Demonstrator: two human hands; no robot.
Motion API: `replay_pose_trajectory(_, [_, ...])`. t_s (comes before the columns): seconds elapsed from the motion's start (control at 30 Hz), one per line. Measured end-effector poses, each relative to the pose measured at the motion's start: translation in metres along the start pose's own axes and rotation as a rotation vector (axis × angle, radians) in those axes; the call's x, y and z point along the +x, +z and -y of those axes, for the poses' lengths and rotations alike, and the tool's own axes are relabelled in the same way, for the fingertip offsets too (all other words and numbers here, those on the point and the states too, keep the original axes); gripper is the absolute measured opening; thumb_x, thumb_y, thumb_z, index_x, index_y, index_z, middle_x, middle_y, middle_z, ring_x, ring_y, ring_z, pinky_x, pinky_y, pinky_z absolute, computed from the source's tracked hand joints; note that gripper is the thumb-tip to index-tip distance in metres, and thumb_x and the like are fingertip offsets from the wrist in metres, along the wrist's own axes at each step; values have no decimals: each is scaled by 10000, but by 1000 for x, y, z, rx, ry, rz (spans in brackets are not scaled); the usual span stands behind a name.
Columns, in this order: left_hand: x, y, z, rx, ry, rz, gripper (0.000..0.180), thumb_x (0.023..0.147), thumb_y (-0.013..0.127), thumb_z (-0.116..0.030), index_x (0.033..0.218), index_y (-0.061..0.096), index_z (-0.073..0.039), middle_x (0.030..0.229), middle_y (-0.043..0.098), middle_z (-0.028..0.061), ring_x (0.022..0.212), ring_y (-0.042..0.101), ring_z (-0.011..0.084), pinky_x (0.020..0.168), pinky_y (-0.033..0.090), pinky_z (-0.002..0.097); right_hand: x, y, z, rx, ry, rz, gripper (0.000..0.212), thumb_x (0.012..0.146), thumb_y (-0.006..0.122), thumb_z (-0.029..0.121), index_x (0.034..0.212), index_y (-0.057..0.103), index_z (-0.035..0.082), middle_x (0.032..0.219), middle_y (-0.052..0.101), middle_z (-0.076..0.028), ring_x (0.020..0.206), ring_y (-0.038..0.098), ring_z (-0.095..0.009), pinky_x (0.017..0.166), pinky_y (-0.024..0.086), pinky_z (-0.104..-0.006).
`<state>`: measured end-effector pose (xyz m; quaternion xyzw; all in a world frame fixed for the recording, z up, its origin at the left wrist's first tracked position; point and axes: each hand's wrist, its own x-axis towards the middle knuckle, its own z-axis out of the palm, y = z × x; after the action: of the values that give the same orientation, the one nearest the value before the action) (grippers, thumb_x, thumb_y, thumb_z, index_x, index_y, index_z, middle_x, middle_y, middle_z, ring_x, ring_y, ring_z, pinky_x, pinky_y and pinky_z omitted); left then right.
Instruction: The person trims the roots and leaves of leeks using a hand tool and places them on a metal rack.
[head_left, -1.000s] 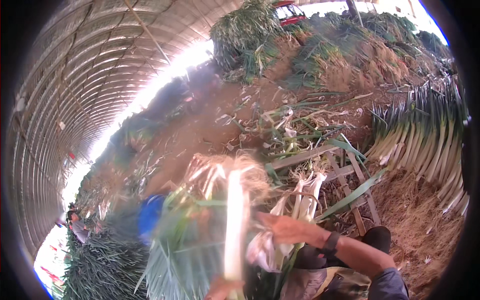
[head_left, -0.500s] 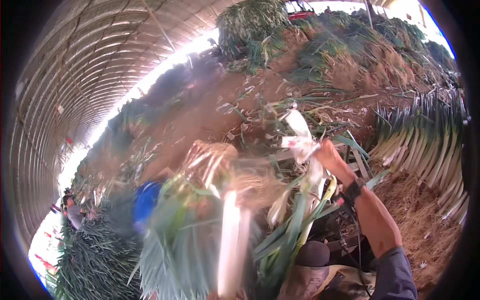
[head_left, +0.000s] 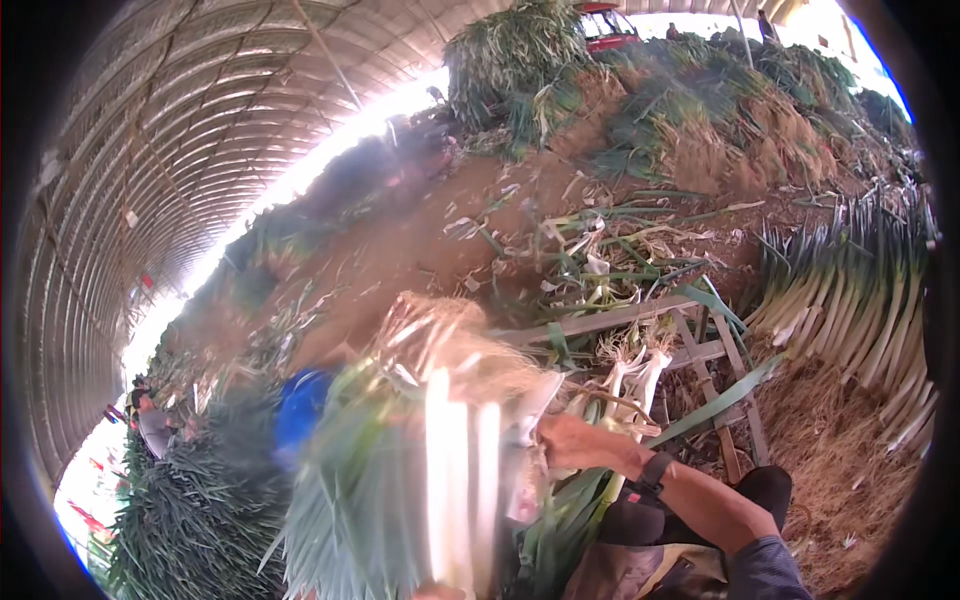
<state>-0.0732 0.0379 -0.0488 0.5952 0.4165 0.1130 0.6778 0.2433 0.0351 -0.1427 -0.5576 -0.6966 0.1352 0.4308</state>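
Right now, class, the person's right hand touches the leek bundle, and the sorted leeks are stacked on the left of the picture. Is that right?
Not quite. In the head view the right hand does touch the leek bundle, but the sorted leeks are stacked on the right, not the left.

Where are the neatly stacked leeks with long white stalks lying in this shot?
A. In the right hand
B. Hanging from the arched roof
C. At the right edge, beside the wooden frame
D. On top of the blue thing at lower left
C: the stacked leeks lie in rows on the ground at the right edge, next to the wooden frame, apart from the right hand.
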Motion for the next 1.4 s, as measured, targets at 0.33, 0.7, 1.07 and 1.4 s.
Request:
replay_pose_trajectory(0.33, [5,0,2,-21,0,52,595,864,693,-493,1215,622,-17,1222,608,193,1161,567,337,977,459,502,-6,-129,-184,-1643,188,-485,290,827,505,5,1076,625,-82,1082,604,-232,1161,528,-419,1043,338,-582])
replay_pose_trajectory(0.7, [-10,-12,9,-43,36,6,642,895,638,-552,1281,593,-41,1331,562,213,1272,509,357,1047,410,538,-48,-51,1,-516,-86,526,138,790,658,137,867,688,26,831,694,-145,732,698,-312,610,581,-405])
replay_pose_trajectory(1.07, [-19,6,7,-27,-109,-82,722,906,616,-596,1396,482,-84,1444,485,246,1385,420,399,1133,324,571,83,-188,-8,-1321,193,-276,468,887,632,147,1303,465,11,978,622,-183,738,656,-225,560,571,-346])
replay_pose_trajectory(1.4, [7,56,13,959,141,-295,402,797,740,-367,951,680,-1,861,705,212,815,692,385,653,550,475,10,-41,16,-471,138,118,392,910,659,379,1010,584,8,690,618,-123,605,645,-297,548,541,-412])
